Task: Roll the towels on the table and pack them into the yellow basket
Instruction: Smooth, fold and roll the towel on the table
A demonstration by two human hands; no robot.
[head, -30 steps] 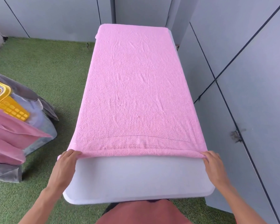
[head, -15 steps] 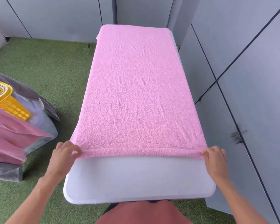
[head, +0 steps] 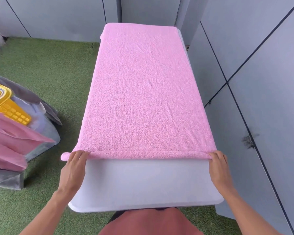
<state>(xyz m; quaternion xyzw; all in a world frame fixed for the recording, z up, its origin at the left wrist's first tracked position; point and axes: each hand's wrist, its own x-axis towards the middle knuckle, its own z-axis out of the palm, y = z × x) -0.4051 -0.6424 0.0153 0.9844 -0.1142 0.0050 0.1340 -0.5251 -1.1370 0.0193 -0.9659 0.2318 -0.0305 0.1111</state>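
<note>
Both hands, left hand (head: 74, 168) and right hand (head: 218, 164), pinched the pink towel (head: 143, 92)'s thin first roll at its corners; unsupported middle risked sagging, coning the roll.

Pink towel (head: 143, 92) near hem now rolled tighter, both hands pushed slightly forward.

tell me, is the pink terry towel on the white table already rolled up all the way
No, the pink terry towel lies spread flat along the white table, with only its near edge turned over under both hands.
</note>
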